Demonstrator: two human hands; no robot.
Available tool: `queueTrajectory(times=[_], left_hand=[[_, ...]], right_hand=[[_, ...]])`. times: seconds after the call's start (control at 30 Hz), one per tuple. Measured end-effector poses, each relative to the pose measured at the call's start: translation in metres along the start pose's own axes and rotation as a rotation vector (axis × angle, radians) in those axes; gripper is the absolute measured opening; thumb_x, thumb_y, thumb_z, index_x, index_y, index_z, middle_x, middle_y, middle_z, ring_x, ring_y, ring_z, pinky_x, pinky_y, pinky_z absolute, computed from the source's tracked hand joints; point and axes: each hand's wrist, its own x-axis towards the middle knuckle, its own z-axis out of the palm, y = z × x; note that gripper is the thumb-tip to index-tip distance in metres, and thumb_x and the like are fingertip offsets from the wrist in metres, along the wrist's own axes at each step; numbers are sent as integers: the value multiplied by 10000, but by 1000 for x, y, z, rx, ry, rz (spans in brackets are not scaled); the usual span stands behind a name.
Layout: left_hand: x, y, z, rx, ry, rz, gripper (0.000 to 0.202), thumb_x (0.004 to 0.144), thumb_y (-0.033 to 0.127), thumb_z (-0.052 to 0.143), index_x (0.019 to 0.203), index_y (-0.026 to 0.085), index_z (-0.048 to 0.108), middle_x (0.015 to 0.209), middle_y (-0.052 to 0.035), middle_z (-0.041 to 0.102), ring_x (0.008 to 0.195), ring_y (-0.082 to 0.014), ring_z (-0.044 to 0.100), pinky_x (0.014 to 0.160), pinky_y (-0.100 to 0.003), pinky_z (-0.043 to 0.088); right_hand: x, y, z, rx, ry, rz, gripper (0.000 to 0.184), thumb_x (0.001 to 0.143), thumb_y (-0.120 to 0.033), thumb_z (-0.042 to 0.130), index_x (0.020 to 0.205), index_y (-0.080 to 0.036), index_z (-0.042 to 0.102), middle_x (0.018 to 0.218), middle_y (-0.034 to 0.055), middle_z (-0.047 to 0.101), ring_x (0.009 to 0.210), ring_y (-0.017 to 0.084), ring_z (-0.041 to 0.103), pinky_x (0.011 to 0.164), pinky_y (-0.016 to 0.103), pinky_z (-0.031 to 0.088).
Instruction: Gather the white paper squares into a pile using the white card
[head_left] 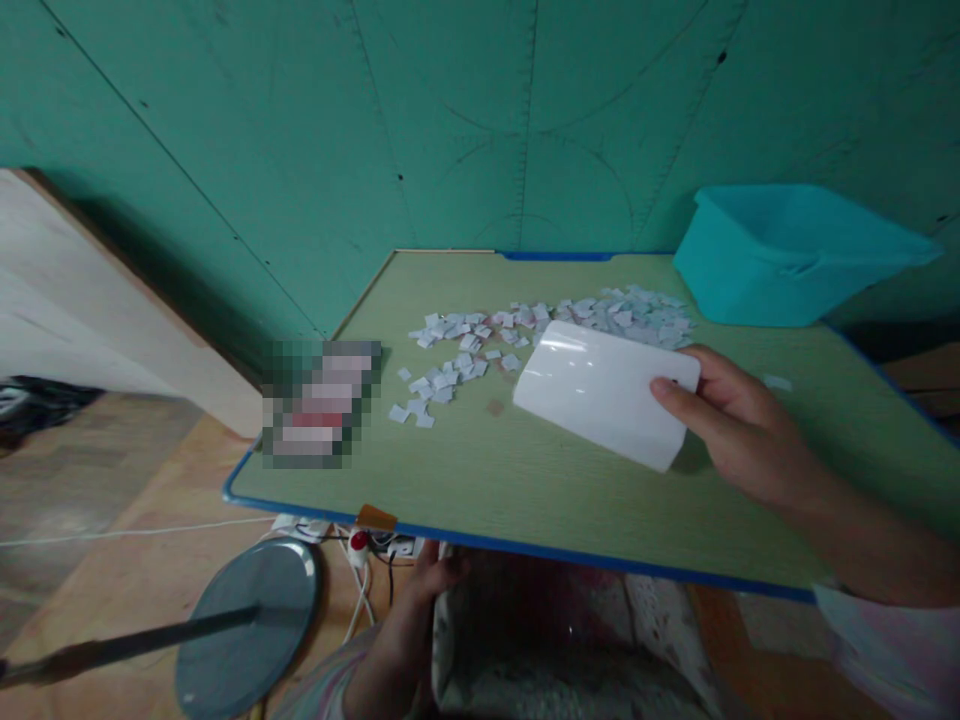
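My right hand (750,432) pinches a flexible white plastic sheet (604,395) by its right end, thumb on top. The sheet is tilted just above the table, and its far edge overlaps the heap of small white paper squares (622,312). More paper squares (442,383) lie scattered to the left in a loose band. Below the table's front edge, my left hand (426,590) is closed on the rim of a stained whitish bag (444,650), whose dark mouth faces up. Some of the left fingers are hidden behind that rim.
The green table (540,500) has a blue edge. A turquoise bin (757,270) stands at its back right, against a green wall (450,120). A pixelated item (322,405) lies at the left. Cables (360,580) and a round grey base (247,630) are on the floor.
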Motion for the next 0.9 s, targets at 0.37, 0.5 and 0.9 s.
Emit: queueTrajectory(times=[0.37, 0.5, 0.9], left_hand=[[7, -4, -10, 16, -3, 1, 339, 590, 235, 701, 911, 324, 635, 891, -7, 731, 957, -318, 651, 733, -424, 552], [12, -12, -22, 29, -20, 37, 222, 654, 192, 667, 861, 271, 667, 931, 2, 735, 989, -257, 639, 837, -366, 513], [12, -11, -25, 118, 17, 115, 229, 670, 170, 641, 858, 286, 701, 975, 67, 734, 1014, -190, 617, 894, -259, 451]], right_hand=[[11, 14, -7, -209, 75, 15, 198, 818, -432, 535, 802, -238, 501, 709, -8, 553, 633, 164, 518, 531, 292, 384], [10, 12, -6, -161, 88, -8, 193, 812, -432, 550, 812, -245, 503, 708, -10, 562, 647, 167, 521, 546, 292, 399], [1, 3, 9, 33, -161, 133, 203, 755, -427, 608, 754, -237, 537, 627, -16, 567, 565, 140, 537, 463, 239, 419]])
